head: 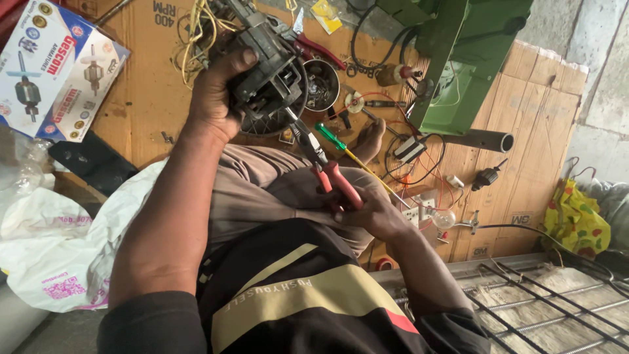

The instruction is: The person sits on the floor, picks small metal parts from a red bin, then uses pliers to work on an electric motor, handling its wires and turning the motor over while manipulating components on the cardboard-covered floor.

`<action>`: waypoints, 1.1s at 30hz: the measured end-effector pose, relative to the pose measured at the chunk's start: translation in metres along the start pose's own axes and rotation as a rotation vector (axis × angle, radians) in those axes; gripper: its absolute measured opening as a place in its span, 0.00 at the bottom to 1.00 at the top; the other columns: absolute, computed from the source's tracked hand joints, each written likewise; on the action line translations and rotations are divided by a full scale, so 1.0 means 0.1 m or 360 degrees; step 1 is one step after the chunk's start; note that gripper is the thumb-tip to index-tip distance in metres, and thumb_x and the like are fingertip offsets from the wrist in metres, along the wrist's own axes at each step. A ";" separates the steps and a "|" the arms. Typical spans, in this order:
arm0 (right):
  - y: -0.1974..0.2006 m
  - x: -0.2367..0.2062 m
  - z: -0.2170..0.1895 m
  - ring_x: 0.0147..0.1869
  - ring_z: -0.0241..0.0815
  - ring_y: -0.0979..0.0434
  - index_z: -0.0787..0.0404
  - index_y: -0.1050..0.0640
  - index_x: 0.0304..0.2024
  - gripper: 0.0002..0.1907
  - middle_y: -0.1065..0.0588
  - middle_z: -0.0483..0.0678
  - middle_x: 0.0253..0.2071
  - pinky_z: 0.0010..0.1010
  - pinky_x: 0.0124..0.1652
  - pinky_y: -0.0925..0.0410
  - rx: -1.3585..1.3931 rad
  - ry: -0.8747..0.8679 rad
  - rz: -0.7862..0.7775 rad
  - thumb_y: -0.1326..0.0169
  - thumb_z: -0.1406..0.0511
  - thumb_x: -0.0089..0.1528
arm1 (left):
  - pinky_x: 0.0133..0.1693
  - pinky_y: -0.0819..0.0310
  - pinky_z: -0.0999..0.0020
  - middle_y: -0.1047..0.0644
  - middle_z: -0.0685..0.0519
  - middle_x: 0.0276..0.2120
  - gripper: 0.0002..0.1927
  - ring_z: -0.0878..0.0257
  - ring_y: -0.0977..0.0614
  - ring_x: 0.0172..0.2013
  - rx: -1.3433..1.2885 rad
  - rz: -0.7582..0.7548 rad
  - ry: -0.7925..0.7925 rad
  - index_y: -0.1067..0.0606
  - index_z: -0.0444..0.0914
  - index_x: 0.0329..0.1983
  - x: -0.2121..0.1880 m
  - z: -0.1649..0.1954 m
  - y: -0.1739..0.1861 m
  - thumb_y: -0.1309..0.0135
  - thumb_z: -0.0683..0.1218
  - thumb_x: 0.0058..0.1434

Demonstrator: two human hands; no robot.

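Up top, the left hand [213,98] clamps a grey electric motor [265,62] — the right hand [370,213] squeezes red-handled pliers [324,164], jaws touching the motor.

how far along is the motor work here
Done: the motor is out bare, yellow wires exposed. In hand: the left hand grips it while the right hand holds red-handled pliers pointed at it. Left: loose parts and a green screwdriver lie on the cardboard.

Flattened cardboard [141,92] on floor, printed boxes [56,65], green-handled screwdriver [341,145], black plug [486,177]
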State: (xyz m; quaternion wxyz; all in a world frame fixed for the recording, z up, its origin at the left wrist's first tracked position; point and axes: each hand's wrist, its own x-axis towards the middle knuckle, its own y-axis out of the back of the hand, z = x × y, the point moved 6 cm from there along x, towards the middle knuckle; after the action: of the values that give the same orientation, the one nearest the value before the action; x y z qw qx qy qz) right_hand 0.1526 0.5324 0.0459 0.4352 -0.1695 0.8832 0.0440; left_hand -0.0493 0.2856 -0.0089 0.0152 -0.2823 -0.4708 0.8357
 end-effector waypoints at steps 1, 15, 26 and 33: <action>-0.01 0.00 -0.02 0.49 0.36 0.27 0.64 0.20 0.57 0.25 0.25 0.45 0.43 0.27 0.50 0.34 0.0072 -0.0038 -0.0013 0.38 0.74 0.55 | 0.49 0.16 0.60 0.17 0.50 0.42 0.26 0.58 0.14 0.41 -0.0005 -0.0014 -0.0024 0.23 0.35 0.51 0.00 0.01 0.00 0.29 0.45 0.50; -0.06 0.10 -0.30 0.47 0.45 0.19 0.73 0.27 0.53 0.33 0.23 0.55 0.44 0.35 0.46 0.26 0.0578 0.0101 -0.0384 0.38 0.82 0.44 | 0.47 0.15 0.60 0.17 0.47 0.42 0.24 0.58 0.14 0.41 0.0127 -0.0070 -0.0123 0.23 0.33 0.51 -0.01 0.00 0.04 0.30 0.38 0.51; -0.07 0.06 -0.01 0.42 0.49 0.22 0.68 0.29 0.62 0.31 0.22 0.57 0.42 0.37 0.40 0.30 -0.1053 0.0425 0.0542 0.44 0.76 0.55 | 0.46 0.14 0.59 0.18 0.48 0.41 0.25 0.57 0.14 0.40 0.0026 -0.0031 -0.0221 0.23 0.32 0.51 -0.05 0.00 -0.09 0.28 0.39 0.49; 0.15 0.09 0.27 0.44 0.45 0.23 0.65 0.31 0.67 0.35 0.22 0.53 0.42 0.34 0.45 0.31 0.0345 0.0027 0.0005 0.45 0.77 0.55 | 0.43 0.15 0.59 0.17 0.47 0.40 0.25 0.57 0.14 0.38 0.0001 -0.0046 -0.0144 0.22 0.30 0.50 -0.04 -0.08 -0.10 0.28 0.39 0.50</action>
State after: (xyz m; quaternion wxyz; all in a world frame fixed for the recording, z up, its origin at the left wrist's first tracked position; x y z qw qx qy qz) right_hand 0.1626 0.5498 0.0216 0.4434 -0.1204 0.8866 -0.0525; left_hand -0.0448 0.2962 -0.0019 0.0059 -0.2373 -0.4748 0.8475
